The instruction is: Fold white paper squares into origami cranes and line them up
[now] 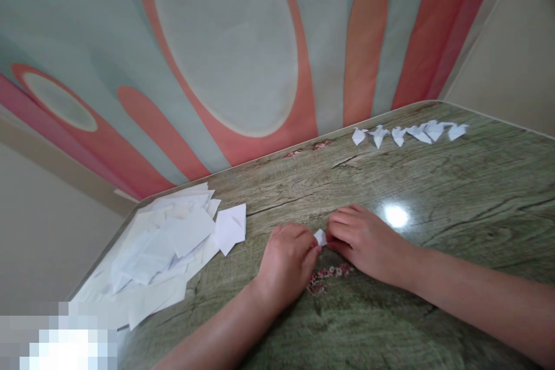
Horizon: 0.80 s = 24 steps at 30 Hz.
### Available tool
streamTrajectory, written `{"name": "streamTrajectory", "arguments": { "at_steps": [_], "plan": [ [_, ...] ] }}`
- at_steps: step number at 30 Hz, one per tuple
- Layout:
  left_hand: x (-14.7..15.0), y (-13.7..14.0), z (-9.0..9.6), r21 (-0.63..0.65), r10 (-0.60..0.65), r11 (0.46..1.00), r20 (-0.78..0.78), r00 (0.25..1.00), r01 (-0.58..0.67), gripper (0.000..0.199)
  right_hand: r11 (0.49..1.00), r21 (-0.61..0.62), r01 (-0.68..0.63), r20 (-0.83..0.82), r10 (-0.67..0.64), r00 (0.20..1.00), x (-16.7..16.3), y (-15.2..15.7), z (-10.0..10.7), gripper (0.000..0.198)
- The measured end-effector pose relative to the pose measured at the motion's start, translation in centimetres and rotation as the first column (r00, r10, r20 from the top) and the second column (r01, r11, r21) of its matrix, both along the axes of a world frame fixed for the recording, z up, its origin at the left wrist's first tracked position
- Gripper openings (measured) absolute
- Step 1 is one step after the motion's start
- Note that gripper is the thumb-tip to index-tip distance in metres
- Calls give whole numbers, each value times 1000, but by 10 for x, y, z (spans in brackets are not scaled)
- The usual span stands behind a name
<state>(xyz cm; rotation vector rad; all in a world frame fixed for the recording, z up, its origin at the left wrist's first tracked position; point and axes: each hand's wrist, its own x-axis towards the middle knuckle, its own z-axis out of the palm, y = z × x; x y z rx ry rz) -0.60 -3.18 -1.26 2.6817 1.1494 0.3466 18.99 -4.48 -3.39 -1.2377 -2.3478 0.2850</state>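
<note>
Between my two hands, just above the wood-grain table, is a small folded piece of white paper (pixel 319 237). My left hand (pixel 289 254) pinches its left side with thumb and fingers. From the right, my right hand (pixel 358 240) grips the other side, its fingers curled together. Only the middle of the paper shows; its edges are hidden by my fingertips. Several small folded white paper figures (pixel 399 136), shaped like birds, stand in a row at the far right of the table.
On the left lies a loose heap of white paper sheets (pixel 160 248), with a creased square sheet (pixel 230 228) at its right edge. The wood-grain table (pixel 277 191) meets a wall with a red and grey pattern (pixel 225 40). A light reflection shines right of my hands.
</note>
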Motion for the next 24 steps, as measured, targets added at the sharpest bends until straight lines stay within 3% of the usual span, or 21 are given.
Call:
{"name": "streamTrajectory", "arguments": {
  "at_steps": [9, 24],
  "plan": [
    [-1, 5, -1, -35, -4, 999, 67, 998, 6, 13, 996, -85, 28, -102, -37, 994, -1, 1, -6, 8],
    [3, 4, -2, -47, 63, 997, 13, 998, -62, 14, 980, -150, 134, -46, -142, 989, -5, 4, -2, 12]
  ]
}}
